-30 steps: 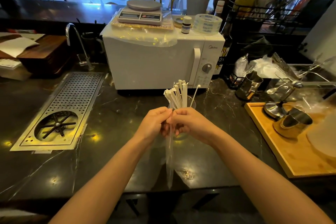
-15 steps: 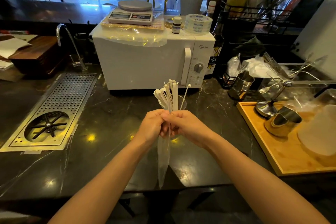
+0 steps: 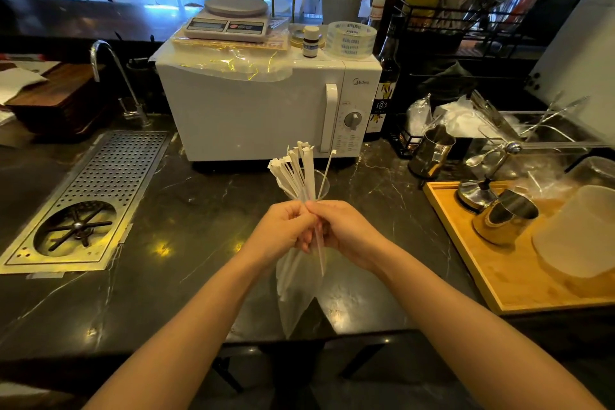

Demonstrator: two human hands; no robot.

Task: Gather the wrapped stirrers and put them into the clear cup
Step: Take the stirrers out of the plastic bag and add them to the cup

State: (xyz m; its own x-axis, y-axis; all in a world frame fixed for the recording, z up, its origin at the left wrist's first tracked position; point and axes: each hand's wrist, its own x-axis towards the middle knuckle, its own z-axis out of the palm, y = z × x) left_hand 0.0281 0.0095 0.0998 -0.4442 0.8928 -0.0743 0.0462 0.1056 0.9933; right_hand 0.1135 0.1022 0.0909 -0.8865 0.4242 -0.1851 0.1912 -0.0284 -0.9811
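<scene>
Head view, dark marble counter [image 3: 186,236], white microwave [image 3: 253,116]

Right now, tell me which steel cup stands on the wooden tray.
The steel cup beside the domed lid; the other steel cup stands off the wooden tray, on the dark counter.

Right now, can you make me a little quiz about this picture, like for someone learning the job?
1. True or false: both hands grip the bundle of wrapped stirrers.
2. Where is the clear cup? A) on the wooden tray B) on the counter behind the hands C) on the microwave
3. Fill in: the scale sits on top of the white ____.

Key: 1 true; 2 B; 3 microwave.
</scene>
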